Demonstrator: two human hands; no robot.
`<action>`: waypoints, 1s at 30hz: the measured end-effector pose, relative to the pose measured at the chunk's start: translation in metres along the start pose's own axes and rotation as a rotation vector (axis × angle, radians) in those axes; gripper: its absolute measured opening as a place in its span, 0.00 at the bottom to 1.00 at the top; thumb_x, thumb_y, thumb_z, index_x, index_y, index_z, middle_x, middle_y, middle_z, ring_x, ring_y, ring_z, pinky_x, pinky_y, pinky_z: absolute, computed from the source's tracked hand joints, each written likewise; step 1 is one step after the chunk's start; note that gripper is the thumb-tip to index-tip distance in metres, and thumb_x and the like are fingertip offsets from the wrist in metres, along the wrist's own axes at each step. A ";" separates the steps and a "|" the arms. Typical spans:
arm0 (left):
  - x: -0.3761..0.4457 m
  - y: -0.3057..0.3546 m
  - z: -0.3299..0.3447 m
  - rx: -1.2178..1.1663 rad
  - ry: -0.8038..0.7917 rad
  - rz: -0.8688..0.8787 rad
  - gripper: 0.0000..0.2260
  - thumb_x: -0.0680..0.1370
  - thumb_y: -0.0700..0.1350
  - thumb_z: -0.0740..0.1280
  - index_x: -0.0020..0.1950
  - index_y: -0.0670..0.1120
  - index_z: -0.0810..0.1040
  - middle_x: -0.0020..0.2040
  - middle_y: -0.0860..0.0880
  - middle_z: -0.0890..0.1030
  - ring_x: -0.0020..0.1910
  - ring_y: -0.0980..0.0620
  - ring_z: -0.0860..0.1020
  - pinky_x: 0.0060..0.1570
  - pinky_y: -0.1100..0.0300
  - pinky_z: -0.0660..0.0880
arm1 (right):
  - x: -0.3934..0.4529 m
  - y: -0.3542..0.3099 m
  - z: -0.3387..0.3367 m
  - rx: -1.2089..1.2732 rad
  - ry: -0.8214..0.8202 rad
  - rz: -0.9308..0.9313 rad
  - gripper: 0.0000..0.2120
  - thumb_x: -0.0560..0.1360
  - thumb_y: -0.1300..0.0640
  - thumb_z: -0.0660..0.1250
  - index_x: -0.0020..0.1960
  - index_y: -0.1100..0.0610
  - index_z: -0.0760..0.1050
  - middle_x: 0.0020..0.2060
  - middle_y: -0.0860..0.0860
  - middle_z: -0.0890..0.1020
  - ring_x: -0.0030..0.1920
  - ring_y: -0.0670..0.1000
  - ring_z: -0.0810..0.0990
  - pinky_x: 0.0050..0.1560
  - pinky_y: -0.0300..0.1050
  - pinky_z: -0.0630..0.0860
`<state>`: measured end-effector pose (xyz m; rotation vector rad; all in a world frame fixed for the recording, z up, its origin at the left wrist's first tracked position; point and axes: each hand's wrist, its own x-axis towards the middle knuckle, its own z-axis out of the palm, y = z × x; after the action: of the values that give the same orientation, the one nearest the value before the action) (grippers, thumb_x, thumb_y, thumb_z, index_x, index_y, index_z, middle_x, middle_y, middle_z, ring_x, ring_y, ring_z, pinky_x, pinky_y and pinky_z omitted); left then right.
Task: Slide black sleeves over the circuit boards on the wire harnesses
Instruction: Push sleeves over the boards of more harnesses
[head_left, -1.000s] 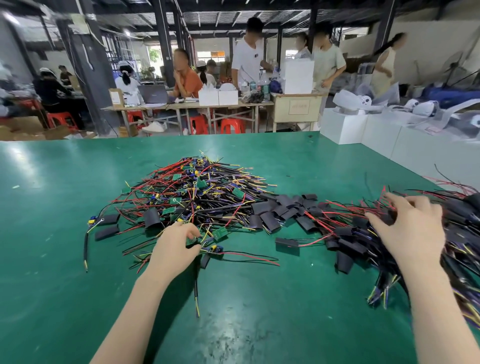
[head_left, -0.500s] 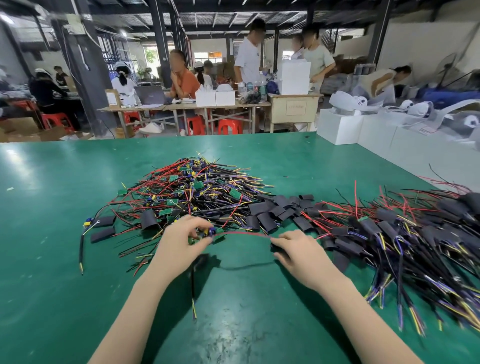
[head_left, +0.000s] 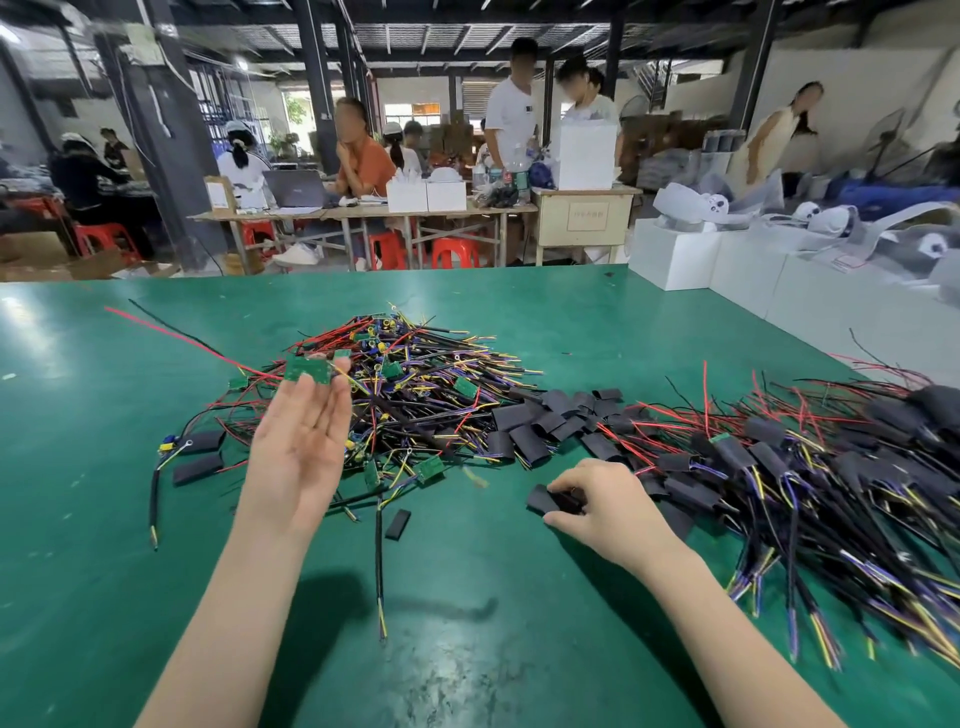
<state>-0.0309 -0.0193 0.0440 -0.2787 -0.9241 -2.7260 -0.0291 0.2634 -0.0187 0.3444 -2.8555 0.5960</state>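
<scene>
Black flattened tube sleeve (head_left: 551, 500) lies on the green counter (head_left: 78, 571) at about four o'clock, pinched between the thumb and curled fingers of the right hand (head_left: 602, 512). The left hand (head_left: 298, 447) is raised palm-up at about ten o'clock, fingers nearly straight, with a small green rectangular circuit board (head_left: 308, 370) held at the fingertips; whether the thumb clamps it I cannot tell. Red and black wires (head_left: 171, 332) trail from that board toward ten o'clock.

Behind the left hand, toward twelve o'clock, sits a tangled heap of bare wire harnesses (head_left: 415, 384) with green boards showing. Just beside it, toward two o'clock, lies a cluster of loose black sleeves (head_left: 545, 421). At three o'clock spreads a pile of harnesses already wearing sleeves (head_left: 810, 467). One stray black sleeve (head_left: 398, 525) lies alone between the hands, and two more (head_left: 200, 454) rest at nine o'clock.
</scene>
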 end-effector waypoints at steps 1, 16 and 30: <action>0.000 -0.003 0.001 -0.020 0.025 -0.025 0.05 0.74 0.40 0.65 0.44 0.43 0.81 0.47 0.45 0.85 0.46 0.55 0.83 0.49 0.66 0.78 | 0.000 -0.001 0.000 0.006 0.011 0.009 0.15 0.69 0.49 0.72 0.53 0.54 0.81 0.46 0.51 0.81 0.48 0.53 0.77 0.50 0.47 0.74; -0.004 -0.013 -0.001 -0.325 0.154 -0.238 0.10 0.72 0.39 0.66 0.47 0.34 0.81 0.47 0.43 0.84 0.43 0.53 0.84 0.44 0.65 0.80 | -0.010 -0.036 -0.003 0.544 0.013 -0.204 0.14 0.68 0.62 0.75 0.51 0.50 0.80 0.46 0.49 0.82 0.47 0.44 0.80 0.53 0.36 0.74; -0.005 -0.011 0.001 -0.415 0.150 -0.248 0.12 0.73 0.39 0.65 0.54 0.35 0.78 0.48 0.43 0.84 0.45 0.53 0.83 0.45 0.65 0.80 | -0.015 -0.051 0.019 0.605 -0.073 -0.249 0.14 0.67 0.63 0.73 0.51 0.52 0.78 0.47 0.46 0.79 0.49 0.43 0.79 0.45 0.33 0.77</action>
<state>-0.0289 -0.0096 0.0369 -0.0299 -0.3668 -3.1005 -0.0039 0.2126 -0.0202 0.8088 -2.5691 1.4047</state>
